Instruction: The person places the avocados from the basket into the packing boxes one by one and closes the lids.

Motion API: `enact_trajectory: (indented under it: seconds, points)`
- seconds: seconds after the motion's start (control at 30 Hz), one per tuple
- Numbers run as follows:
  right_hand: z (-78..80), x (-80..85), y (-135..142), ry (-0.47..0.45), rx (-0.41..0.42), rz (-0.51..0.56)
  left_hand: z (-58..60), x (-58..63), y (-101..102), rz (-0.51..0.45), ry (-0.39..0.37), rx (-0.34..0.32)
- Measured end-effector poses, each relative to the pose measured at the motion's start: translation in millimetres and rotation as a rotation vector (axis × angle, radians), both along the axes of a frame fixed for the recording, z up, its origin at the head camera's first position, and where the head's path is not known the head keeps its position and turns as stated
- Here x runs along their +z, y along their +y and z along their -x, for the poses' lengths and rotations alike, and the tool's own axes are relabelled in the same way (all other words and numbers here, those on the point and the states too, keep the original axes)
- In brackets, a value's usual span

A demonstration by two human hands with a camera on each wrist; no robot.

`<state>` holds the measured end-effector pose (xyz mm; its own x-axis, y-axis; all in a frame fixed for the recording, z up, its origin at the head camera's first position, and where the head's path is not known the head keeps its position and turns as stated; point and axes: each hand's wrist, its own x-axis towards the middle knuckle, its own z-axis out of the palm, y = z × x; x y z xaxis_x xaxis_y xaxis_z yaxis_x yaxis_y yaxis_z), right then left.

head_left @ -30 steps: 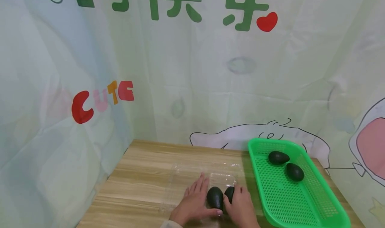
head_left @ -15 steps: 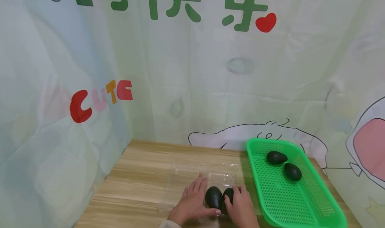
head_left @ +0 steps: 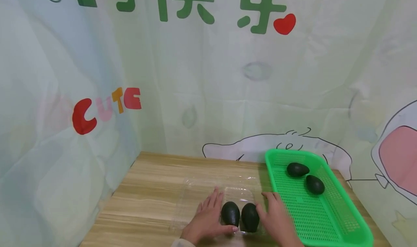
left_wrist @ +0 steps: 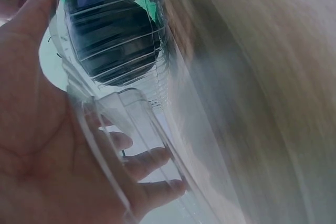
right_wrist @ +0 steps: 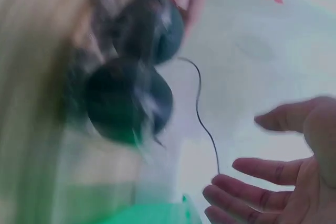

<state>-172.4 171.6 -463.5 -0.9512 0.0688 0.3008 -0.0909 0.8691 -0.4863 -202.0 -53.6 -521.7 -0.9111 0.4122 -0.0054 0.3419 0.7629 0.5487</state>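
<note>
Near the front of the bench point(head_left: 156, 174), the left hand point(head_left: 208, 216) lies along the left side of a clear box point(head_left: 239, 194). Its fingers are straight, and it grips no fruit. The right hand point(head_left: 277, 214) is spread out and holds nothing; its thumb is right by the fruit, but I can't tell if they touch.

Between the hands, two dark fruits sit side by side in the box — a left fruit point(head_left: 230, 213) and a right fruit point(head_left: 250, 218). They look like avocados. Each should feel solid and a bit heavy, with smooth, shiny skin that could slip or roll. A hard squeeze may bruise them, and I can't tell how ripe they are. Round the fat middle looks like the best hold, thumb on one side, fingers on the other.

The box seems thin, light and bendy, so it could slide or dent — its side wall is the place to steady it.

Farther off to the right, a green basket point(head_left: 312, 218) has two more dark fruits point(head_left: 315, 185) near its far end. Behind it all hangs a cloth point(head_left: 195, 76) with pictures.
</note>
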Motion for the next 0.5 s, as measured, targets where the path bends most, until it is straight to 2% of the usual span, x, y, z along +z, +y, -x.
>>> enact_trajectory:
  seconds: [0.1, 0.27, 0.43, 0.5]
  points:
    - [0.9, 9.1, 12, -0.021, 0.014, 0.028, 0.0, -0.8, 0, -0.002, -0.007, 0.003]
    - [6.1, 21.0, 36, -0.026, 0.020, -0.006, 1.2, -1.3, 1, -0.006, -0.014, 0.000]
    - [15.1, 34.3, 62, 0.051, 0.011, -0.135, 0.7, 0.0, 0, -0.007, -0.007, -0.006]
    - [19.3, 39.9, 73, 0.052, -0.008, -0.184, 0.0, 0.6, -1, -0.004, -0.001, -0.009]
